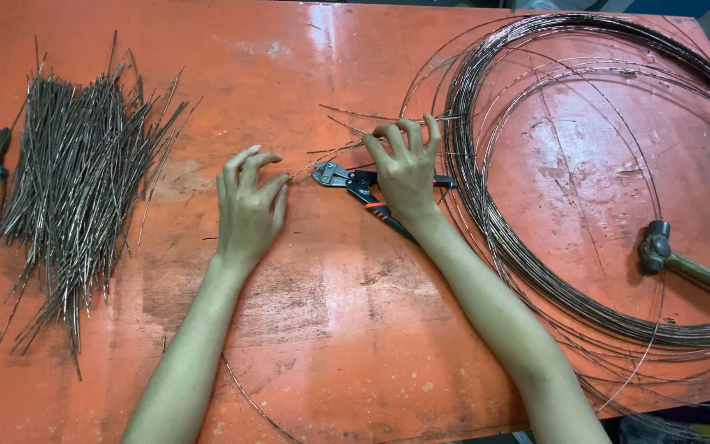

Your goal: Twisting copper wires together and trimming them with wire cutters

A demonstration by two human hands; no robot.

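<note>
The scene is brightly and evenly lit from overhead. White glare streaks the glossy orange desk point(347, 312) near its far edge at the top centre, and softer sheen patches lie inside the wire coil point(601, 173) on the right. Shadows are short and soft: thin dark edges lie under the left hand point(248, 205) and the right hand point(406, 168). Focus is sharp across the frame, fine strands in the pile of cut wires point(76, 189) staying distinct. The desk's edges bow slightly, a wide-lens effect.
</note>
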